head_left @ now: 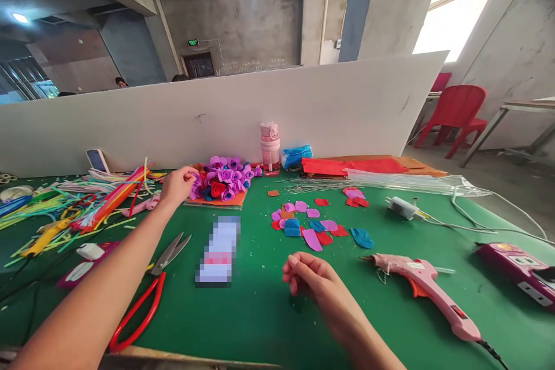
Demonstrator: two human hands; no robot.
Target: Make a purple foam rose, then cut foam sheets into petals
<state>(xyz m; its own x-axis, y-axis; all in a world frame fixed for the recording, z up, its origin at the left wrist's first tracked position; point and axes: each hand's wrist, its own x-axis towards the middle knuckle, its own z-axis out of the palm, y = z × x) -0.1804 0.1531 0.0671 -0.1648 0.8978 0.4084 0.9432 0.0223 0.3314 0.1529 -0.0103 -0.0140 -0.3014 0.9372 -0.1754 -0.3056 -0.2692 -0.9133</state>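
My left hand (pixel 177 184) reaches far forward to the left edge of a pile of purple, red and blue paper roses (pixel 225 178). Its fingers are curled together at a purple rose; whether they grip it I cannot tell. My right hand (pixel 309 276) rests low over the green table (pixel 260 306), fingers curled in loosely, with nothing visible in them. Just beyond it lie several cut petals (pixel 313 224) in purple, red and blue. A pink glue gun (pixel 427 289) lies to its right.
Red-handled scissors (pixel 150 295) lie under my left forearm. Coloured stems and straws (pixel 78 202) are heaped at the left. A pink bottle (pixel 270 149), red paper sheets (pixel 353 166), clear sticks, a white plug and a purple device (pixel 518 269) stand further right. A white partition backs the table.
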